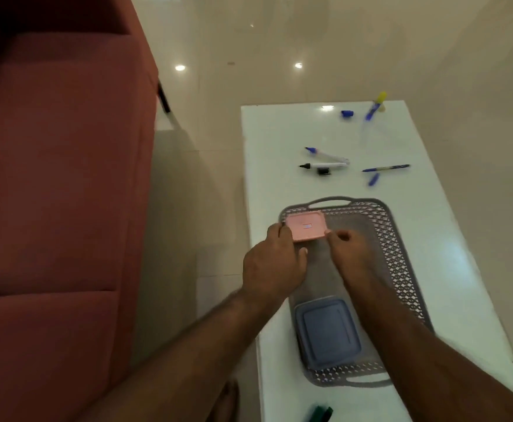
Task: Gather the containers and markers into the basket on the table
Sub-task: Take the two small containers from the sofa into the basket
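A grey perforated basket [398,257] lies on the white table [450,226]. A blue-lidded container [328,330] sits in the basket's near end. Over its far left corner is a pink-lidded container [306,226]. My left hand [275,264] grips the pink container's left and near side. My right hand [348,248] pinches its right corner. Beyond the basket lie a blue-tipped marker [325,154], a black-tipped marker [322,166] with a black cap [323,171], a blue pen [386,168] and its cap [373,179].
At the table's far end lie a loose blue cap [347,113] and a blue and yellow pen [374,108]. A dark green object [320,414] lies at the table's near edge. A red sofa [54,193] stands to the left, with glossy floor between.
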Motion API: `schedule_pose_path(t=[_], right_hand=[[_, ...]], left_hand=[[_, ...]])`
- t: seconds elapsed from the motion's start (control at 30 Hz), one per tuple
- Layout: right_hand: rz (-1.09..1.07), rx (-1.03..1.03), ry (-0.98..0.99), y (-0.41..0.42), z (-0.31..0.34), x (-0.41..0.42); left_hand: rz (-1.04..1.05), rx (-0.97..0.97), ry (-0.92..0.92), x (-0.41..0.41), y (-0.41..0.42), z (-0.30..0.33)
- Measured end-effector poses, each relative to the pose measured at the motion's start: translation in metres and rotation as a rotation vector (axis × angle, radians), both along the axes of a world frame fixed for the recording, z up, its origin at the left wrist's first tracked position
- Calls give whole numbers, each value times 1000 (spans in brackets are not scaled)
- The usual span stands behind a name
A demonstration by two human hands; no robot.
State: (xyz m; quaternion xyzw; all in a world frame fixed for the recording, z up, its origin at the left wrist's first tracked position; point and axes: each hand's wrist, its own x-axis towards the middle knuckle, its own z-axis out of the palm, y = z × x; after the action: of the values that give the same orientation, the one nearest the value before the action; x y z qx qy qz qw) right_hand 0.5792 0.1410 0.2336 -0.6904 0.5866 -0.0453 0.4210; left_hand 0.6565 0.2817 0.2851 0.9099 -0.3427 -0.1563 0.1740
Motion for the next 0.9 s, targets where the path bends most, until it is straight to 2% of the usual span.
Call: schedule_pose_path(t=[0.07, 0.2, 0.37, 0.47, 0.73, 0.9], right_hand=[[84, -89, 22, 15, 20, -1], [278, -151, -120, 69, 67, 24], [557, -73, -223, 159, 106, 68], [745, -52, -223, 212, 107, 100], [1118, 173, -173, 346, 78, 180], [1168, 364, -117, 429, 50, 243]], left_hand=[[117, -48, -42, 12, 37, 9], [357, 5, -74, 47, 125, 18], [588, 4, -62, 83, 237, 19], [737, -36, -82, 102, 303, 25], [1065, 78, -259, 181, 473, 22], [1090, 207, -134, 225, 520, 3]])
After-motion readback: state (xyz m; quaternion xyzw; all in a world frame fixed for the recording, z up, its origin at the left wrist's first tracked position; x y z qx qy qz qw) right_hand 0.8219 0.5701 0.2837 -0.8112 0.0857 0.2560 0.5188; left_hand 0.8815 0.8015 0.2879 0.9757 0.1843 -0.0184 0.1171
